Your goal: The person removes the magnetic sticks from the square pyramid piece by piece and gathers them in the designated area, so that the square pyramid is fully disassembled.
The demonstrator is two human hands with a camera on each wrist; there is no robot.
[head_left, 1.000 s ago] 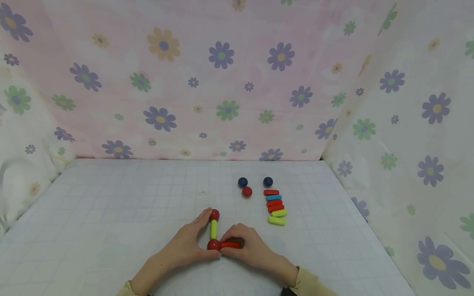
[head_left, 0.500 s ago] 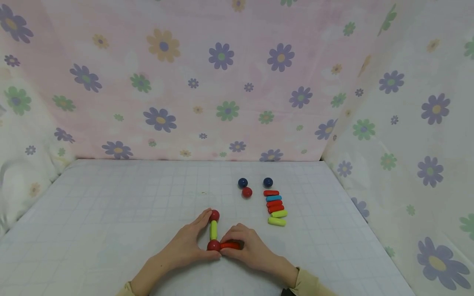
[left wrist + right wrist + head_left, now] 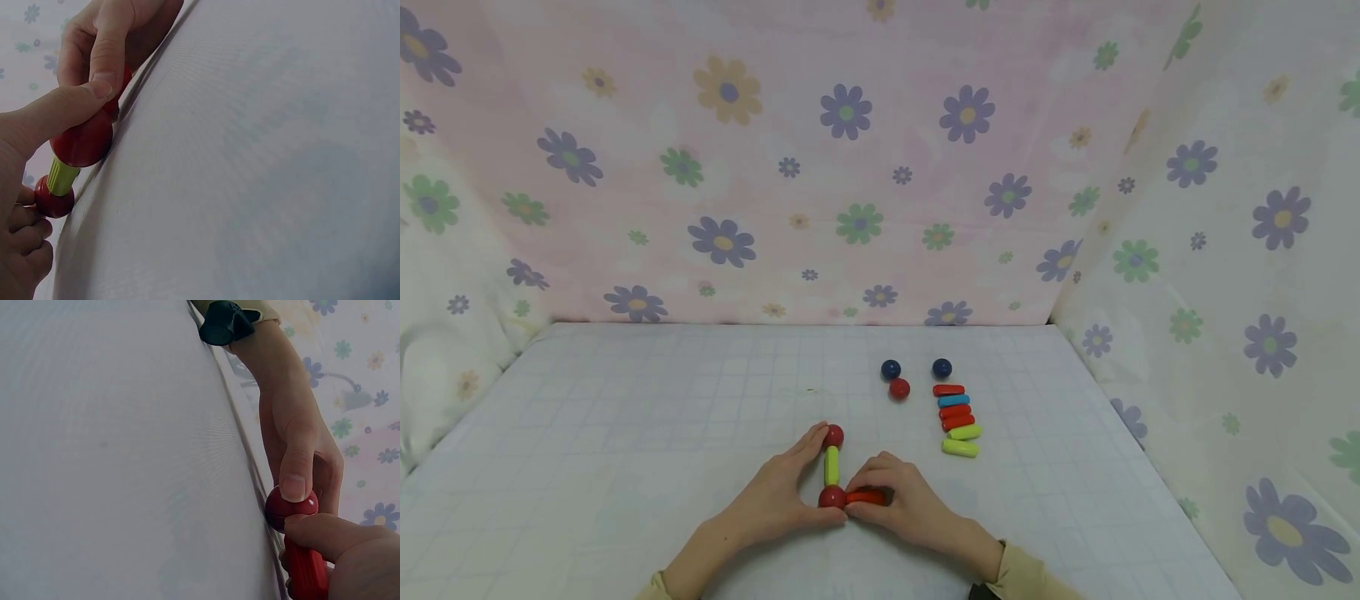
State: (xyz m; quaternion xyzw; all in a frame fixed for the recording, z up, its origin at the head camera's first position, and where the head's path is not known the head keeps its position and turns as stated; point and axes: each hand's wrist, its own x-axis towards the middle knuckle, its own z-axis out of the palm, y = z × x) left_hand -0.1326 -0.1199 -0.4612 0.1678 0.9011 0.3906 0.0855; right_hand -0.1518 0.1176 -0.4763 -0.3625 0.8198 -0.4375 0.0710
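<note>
Near the front middle of the table, a yellow-green stick [image 3: 832, 467] joins a far red ball [image 3: 833, 436] to a near red ball [image 3: 832, 497]. My left hand [image 3: 767, 496] spans this piece from the left, thumb against the near ball [image 3: 84, 142] and fingertips at the far ball [image 3: 55, 199]. From the right, my right hand [image 3: 913, 507] pinches a red stick [image 3: 867, 497] between thumb and fingers. The stick [image 3: 306, 572] lines up sideways with its end right at the near ball [image 3: 278, 511]; the joint itself is partly hidden by the thumbs.
Behind the hands lie two dark blue balls [image 3: 891, 369] [image 3: 942, 368] and a loose red ball [image 3: 899, 389]. To their right, several sticks form a column: red [image 3: 955, 412], blue [image 3: 954, 401] and yellow-green [image 3: 960, 448]. A flowered curtain [image 3: 790, 208] stands behind the white tabletop [image 3: 625, 417].
</note>
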